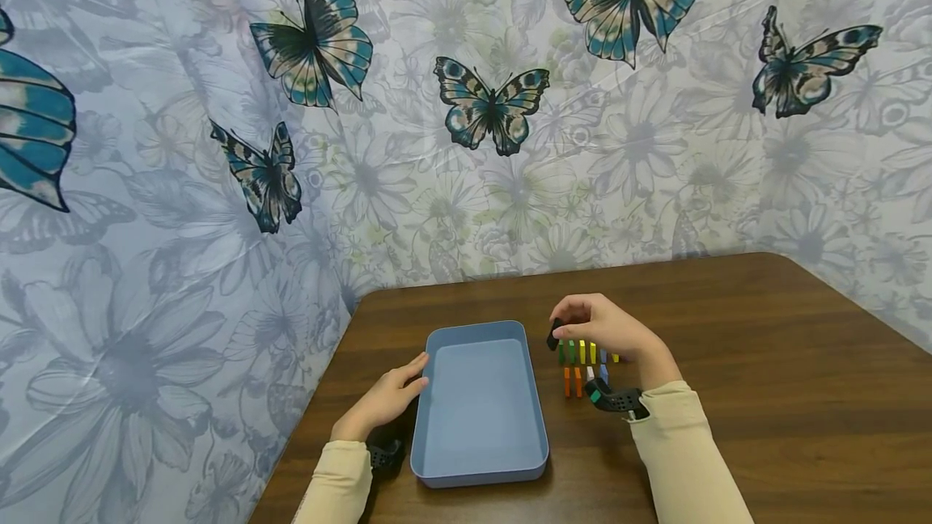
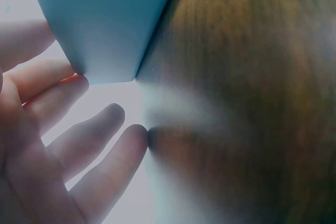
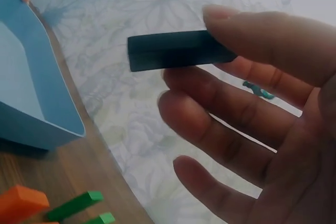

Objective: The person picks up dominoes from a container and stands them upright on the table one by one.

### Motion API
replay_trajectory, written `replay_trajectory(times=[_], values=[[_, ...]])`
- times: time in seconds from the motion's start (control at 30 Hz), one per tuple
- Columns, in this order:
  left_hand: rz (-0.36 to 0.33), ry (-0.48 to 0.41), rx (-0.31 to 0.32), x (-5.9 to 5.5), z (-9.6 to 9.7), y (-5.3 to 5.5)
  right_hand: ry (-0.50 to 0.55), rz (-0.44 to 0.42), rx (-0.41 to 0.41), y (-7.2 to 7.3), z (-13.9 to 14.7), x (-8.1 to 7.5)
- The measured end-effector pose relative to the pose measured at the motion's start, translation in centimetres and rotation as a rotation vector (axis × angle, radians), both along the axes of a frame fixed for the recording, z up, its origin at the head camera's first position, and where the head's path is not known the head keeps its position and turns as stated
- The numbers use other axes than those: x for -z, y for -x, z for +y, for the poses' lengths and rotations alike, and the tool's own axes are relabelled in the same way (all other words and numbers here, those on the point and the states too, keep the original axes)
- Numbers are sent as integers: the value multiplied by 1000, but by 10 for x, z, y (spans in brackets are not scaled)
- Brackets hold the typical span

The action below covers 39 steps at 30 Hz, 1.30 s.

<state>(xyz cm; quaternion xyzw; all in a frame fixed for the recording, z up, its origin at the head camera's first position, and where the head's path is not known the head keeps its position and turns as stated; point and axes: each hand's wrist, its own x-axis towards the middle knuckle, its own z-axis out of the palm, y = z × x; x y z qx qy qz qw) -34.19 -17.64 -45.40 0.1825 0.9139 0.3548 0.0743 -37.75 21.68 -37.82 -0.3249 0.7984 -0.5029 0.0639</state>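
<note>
My right hand (image 1: 606, 330) pinches a small black block (image 3: 170, 50) between thumb and fingers. It holds the block up over the table, just behind the rows of coloured blocks and right of the tray. A shallow blue tray (image 1: 480, 411) lies on the table with a bare floor. Against its left wall rests my left hand (image 1: 387, 401), fingers extended. The left wrist view shows those fingertips right at the tray's side, and one fingertip at the tabletop.
Two rows of small blocks stand right of the tray: green (image 1: 571, 352), yellow (image 1: 593, 352), orange (image 1: 567, 382), white (image 1: 590, 373) and blue (image 1: 603, 374). My right forearm partly covers them. The brown wooden table (image 1: 764, 395) ends at a butterfly-patterned wall (image 1: 400, 209).
</note>
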Motion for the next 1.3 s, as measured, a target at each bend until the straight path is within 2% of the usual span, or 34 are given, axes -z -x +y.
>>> replay_trajectory(times=[0.23,0.37,0.57,0.83,1.0,1.17,1.3], values=[[0,7,0,-5,0,-2,-8,10,13,0,17,-2],[7,7,2,-6,0,-2,-13,-12,15,2,25,0],[11,-3,5,-5,-1,-2,-51,-5,67,4,36,6],[36,-11,4,-5,0,-2,-79,-26,125,1,52,11],[39,-13,4,-5,-1,-3,-100,-66,118,-3,60,15],[25,-5,-7,-8,3,-6,-124,-109,104,0,68,18],[41,10,-4,-8,5,-6,-133,-133,118,2,72,21]])
